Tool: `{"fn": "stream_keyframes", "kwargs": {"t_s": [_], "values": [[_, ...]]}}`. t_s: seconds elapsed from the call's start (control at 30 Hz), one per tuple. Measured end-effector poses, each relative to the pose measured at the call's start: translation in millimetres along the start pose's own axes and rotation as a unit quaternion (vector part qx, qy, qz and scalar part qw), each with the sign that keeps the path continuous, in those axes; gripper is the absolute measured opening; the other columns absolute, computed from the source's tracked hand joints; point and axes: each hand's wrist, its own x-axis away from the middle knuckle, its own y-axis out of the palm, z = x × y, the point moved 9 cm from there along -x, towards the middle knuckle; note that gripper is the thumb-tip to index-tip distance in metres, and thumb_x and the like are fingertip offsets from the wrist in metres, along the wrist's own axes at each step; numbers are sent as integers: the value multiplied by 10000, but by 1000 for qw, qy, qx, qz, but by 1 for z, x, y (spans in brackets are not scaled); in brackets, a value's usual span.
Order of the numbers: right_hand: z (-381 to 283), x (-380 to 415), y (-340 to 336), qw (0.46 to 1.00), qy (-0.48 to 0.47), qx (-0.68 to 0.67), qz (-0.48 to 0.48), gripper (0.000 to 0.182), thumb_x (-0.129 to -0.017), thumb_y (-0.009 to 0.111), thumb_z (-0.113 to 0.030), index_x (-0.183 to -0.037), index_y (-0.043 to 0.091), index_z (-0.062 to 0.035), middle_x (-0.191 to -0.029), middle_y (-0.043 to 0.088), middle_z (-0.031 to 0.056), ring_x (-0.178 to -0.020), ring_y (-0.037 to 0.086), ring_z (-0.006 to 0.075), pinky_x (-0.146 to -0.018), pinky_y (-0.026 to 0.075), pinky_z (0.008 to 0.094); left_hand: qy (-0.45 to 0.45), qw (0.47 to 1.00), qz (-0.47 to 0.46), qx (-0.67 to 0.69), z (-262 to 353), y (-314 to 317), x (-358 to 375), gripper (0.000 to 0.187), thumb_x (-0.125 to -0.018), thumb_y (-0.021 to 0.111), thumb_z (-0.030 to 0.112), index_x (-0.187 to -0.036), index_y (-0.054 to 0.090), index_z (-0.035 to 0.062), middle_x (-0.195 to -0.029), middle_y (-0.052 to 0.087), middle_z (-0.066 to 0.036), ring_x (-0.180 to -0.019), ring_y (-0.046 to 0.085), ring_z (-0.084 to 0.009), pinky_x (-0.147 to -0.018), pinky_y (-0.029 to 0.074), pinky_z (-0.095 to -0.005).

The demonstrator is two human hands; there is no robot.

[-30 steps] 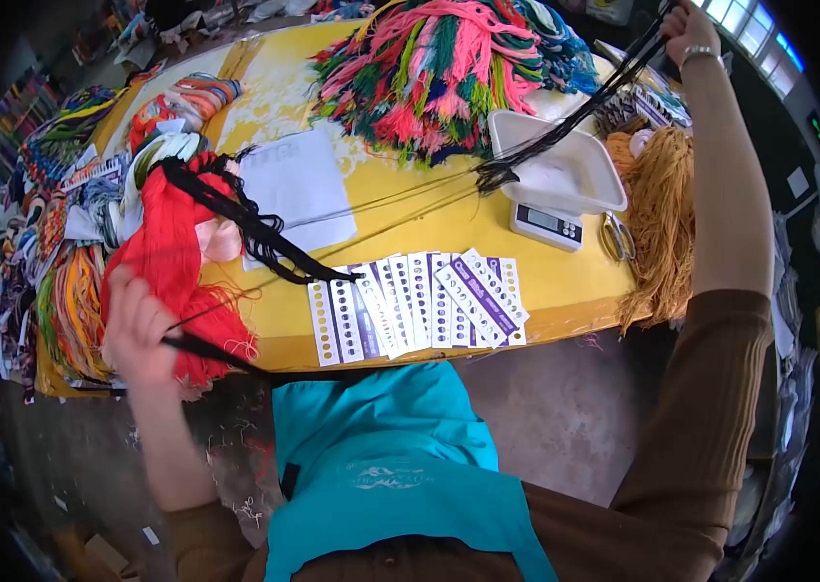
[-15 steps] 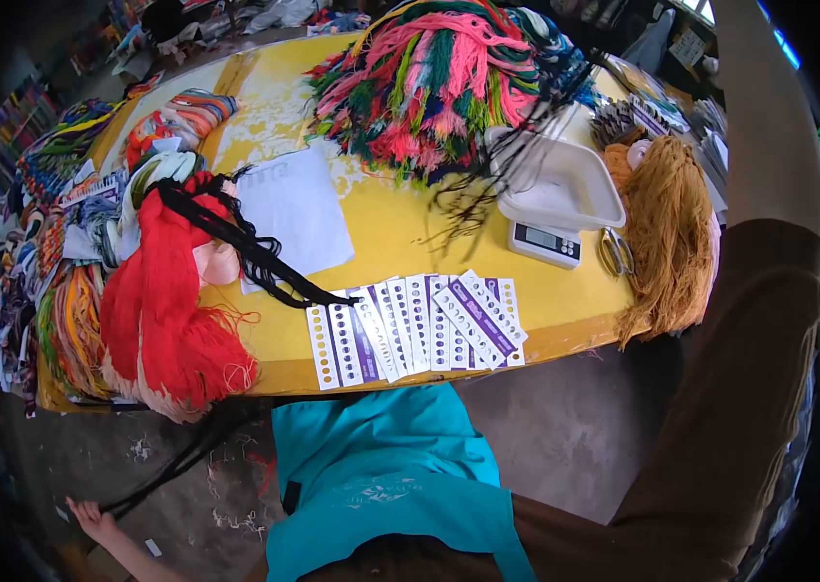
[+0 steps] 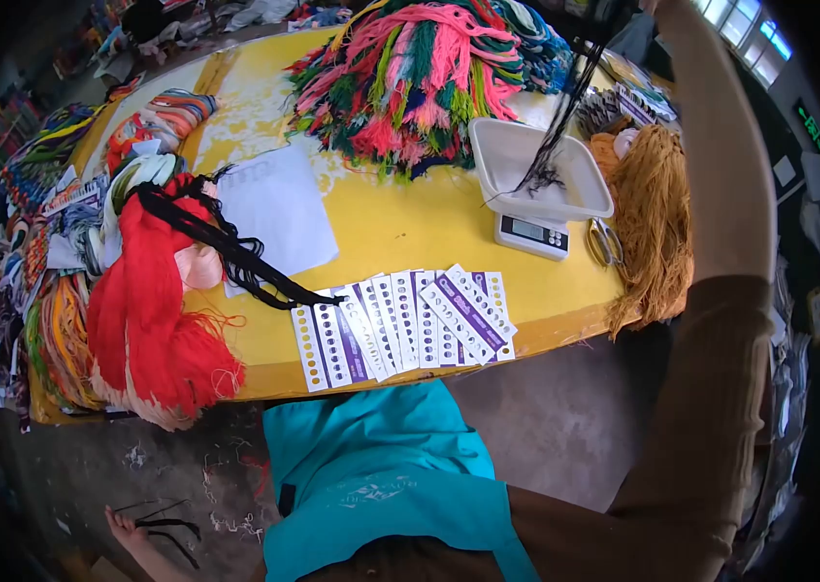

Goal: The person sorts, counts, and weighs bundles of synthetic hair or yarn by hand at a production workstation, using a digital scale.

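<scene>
My left hand (image 3: 123, 531) is low at the left, beside the table. It is closed on black thread (image 3: 172, 525), whose short lengths stick out to the right. My right arm reaches up to the top edge, where only part of my right hand (image 3: 651, 5) shows. From it a bundle of black strands (image 3: 570, 102) hangs down, its loose ends over the white plastic tray (image 3: 590, 179). That tray rests on a digital scale (image 3: 532, 236). Another black skein (image 3: 206, 233) lies across red thread (image 3: 143, 291) at the table's left.
Punched thread cards (image 3: 400, 325) fan out along the front edge of the yellow table (image 3: 381, 233). Scissors (image 3: 605, 242) lie between the scale and a tan thread bundle (image 3: 648, 213). A multicoloured thread heap (image 3: 410, 87) covers the back. White paper (image 3: 284, 209) lies left of centre.
My right hand has gone up and left, and its strands now hang more gathered over the tray. The long black strands from my left hand to the table edge now show as short, loose lengths.
</scene>
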Motion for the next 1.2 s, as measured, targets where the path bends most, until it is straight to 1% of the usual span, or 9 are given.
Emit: {"fn": "stream_keyframes", "kwargs": {"t_s": [0.1,0.17,0.23,0.37,0.63,0.77,0.83,1.07,1.2], "values": [[131,51,3,914,67,291,-274,133,-879,608,-199,-868,675,-85,-579,511,-15,-492,437,101,-432,355,262,-131,988,-82,4,-49,16,0,138,-950,582,274,-919,637,152,-531,311,85,-388,215,-37,-313,153,-214],[205,131,-7,749,163,463,-445,142,-824,651,-198,-839,719,-74,-667,638,16,-605,607,95,-494,464,260,-139,985,-96,-43,-67,22,3,138,-950,583,275,-904,632,154,-540,336,85,-395,240,-35,-319,172,-206],[233,175,-28,675,13,582,-454,208,-803,620,-243,-810,694,-49,-723,670,129,-690,670,229,-590,515,376,-172,967,-154,-108,-87,41,25,158,-948,585,291,-864,611,160,-590,457,85,-447,364,-30,-379,276,-186],[176,232,-49,754,-177,599,-201,159,-818,622,-252,-770,654,-104,-750,665,98,-779,630,282,-749,459,425,-167,948,-129,-236,-115,63,53,167,-934,604,305,-856,614,158,-668,567,77,-535,491,-55,-478,369,-199],[146,332,-60,802,-126,534,-238,207,-732,731,-180,-924,705,-107,-1131,606,44,-1199,483,269,-973,363,447,-190,882,-257,-348,-155,144,145,220,-923,621,277,-815,577,90,-523,390,64,-403,319,-50,-378,210,-216],[130,333,-77,833,-127,508,-180,214,-736,675,-63,-947,672,-97,-1187,589,62,-1221,474,299,-958,404,425,-82,743,-334,-574,-163,165,155,243,-874,653,249,-759,597,42,-507,464,15,-409,399,-66,-391,277,-259],[129,331,-86,837,-129,507,-163,219,-733,673,-60,-949,672,-96,-1176,594,70,-1213,482,303,-962,407,422,152,552,-383,-725,-157,195,174,263,-852,655,207,-745,603,-27,-557,568,-77,-438,502,-129,-440,393,-312],[135,331,-95,832,-131,518,-149,227,-732,674,-55,-956,671,-86,-1169,594,90,-1204,486,320,-989,412,422,195,511,-398,-736,-160,234,218,304,-864,621,216,-730,591,-56,-599,603,-112,-531,582,-163,-550,461,-311],[141,334,-88,822,-133,528,-168,237,-733,692,-63,-967,667,-93,-1207,574,86,-1228,463,321,-985,410,433,61,681,-445,-578,-171,237,233,318,-930,557,232,-682,562,34,-508,493,-14,-454,486,-129,-459,381,-275]]}}
